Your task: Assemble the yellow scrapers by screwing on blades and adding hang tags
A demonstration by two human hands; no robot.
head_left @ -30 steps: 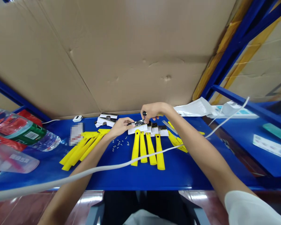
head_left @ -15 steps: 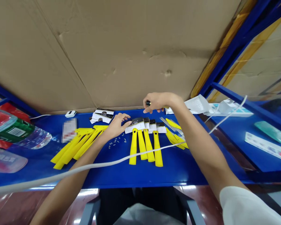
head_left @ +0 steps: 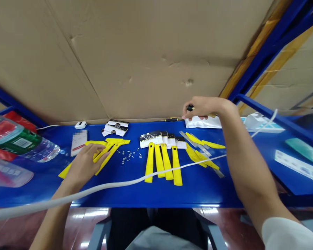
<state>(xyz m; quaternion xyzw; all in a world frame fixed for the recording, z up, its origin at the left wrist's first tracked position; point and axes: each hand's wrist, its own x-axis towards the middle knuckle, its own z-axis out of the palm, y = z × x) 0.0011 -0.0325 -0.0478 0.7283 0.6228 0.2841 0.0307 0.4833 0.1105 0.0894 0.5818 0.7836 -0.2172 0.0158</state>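
My left hand [head_left: 86, 163] is over a row of yellow plastic handles [head_left: 108, 157] at the left, thumb and fingers apart. My right hand [head_left: 200, 107] is raised near the back of the table, its fingers wrapped round a tool with a black end [head_left: 190, 107]; a bit of yellow shows past the fingers, and the rest is hidden. In the middle lie several yellow-handled pieces [head_left: 167, 163] whose heads are covered by black-and-white cards [head_left: 150, 139]. Small screws and nuts [head_left: 129, 155] are scattered between the two groups.
Yellow plastic parts [head_left: 195, 154] and metal strips [head_left: 202, 148] lie at the right. A screwdriver [head_left: 170, 119] rests along the back, with spare cards [head_left: 116, 127] left of it. Bottles [head_left: 23, 142] stand at the far left. A white cable [head_left: 135, 180] crosses low in front.
My left hand has moved left and nearer me, from the cards to the yellow handles. My right hand has shifted right with the tool, uncovering the screwdriver at the back.
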